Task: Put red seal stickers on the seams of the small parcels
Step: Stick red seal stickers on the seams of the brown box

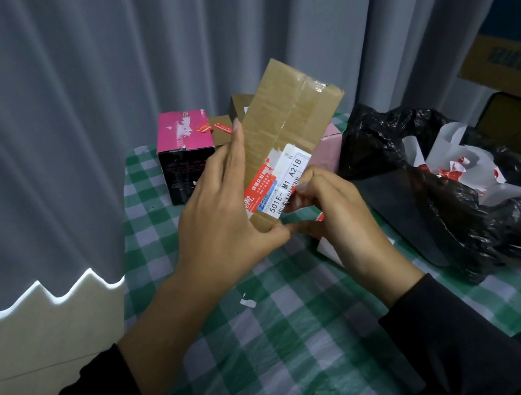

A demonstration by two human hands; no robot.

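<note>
A flat brown cardboard parcel wrapped in clear tape is held tilted above the table. My left hand grips its left edge and lower corner, fingers along the side, thumb underneath. A red seal sticker lies on the parcel's lower part beside a white shipping label. My right hand has curled fingers against the label's lower edge, thumb pressing there. A bit of red and white sticker sheet shows under my right hand.
On the green checked tablecloth stand a pink and black box with a red sticker, small brown boxes behind, and a pink parcel. A black rubbish bag with sticker backing paper sits right. Grey curtain behind.
</note>
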